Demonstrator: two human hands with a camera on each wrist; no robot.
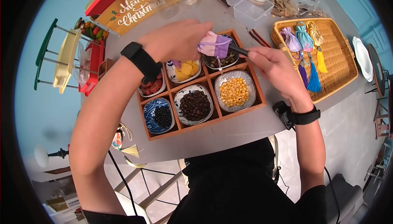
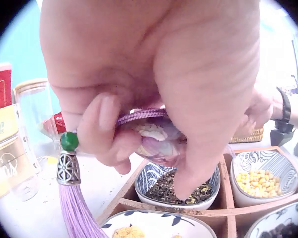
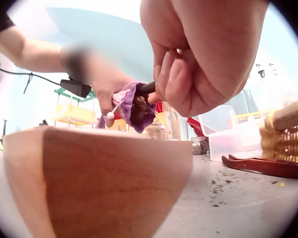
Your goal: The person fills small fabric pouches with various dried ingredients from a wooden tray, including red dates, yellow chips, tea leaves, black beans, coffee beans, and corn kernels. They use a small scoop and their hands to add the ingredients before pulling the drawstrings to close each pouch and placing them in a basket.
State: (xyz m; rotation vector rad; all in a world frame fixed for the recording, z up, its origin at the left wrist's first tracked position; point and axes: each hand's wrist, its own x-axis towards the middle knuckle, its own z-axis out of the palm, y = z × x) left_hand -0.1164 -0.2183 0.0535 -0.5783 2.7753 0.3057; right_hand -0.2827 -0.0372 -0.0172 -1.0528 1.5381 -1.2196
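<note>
The left hand [image 1: 176,41] grips a small purple and white drawstring pouch [image 1: 213,46] above the back of the divided wooden box [image 1: 206,122]. In the right wrist view the mouth of the pouch [image 3: 141,110] gapes toward the right hand [image 3: 203,59]. The right hand [image 1: 276,70] pinches a dark handle [image 1: 238,50] whose far end goes into the pouch mouth, hiding its tip. A purple tassel with a green bead [image 2: 69,142] hangs beside the left fingers. Below the pouch is a bowl of dark dried leaves [image 2: 174,191].
Bowls of yellow kernels [image 1: 234,92], dark beans [image 1: 195,105], black beans [image 1: 162,116], yellow pieces [image 1: 187,70] and red pieces [image 1: 152,87] fill other compartments. A wicker tray [image 1: 335,66] with several pouches stands right; clear plastic containers [image 1: 251,13] and a Christmas sign [image 1: 137,7] stand behind.
</note>
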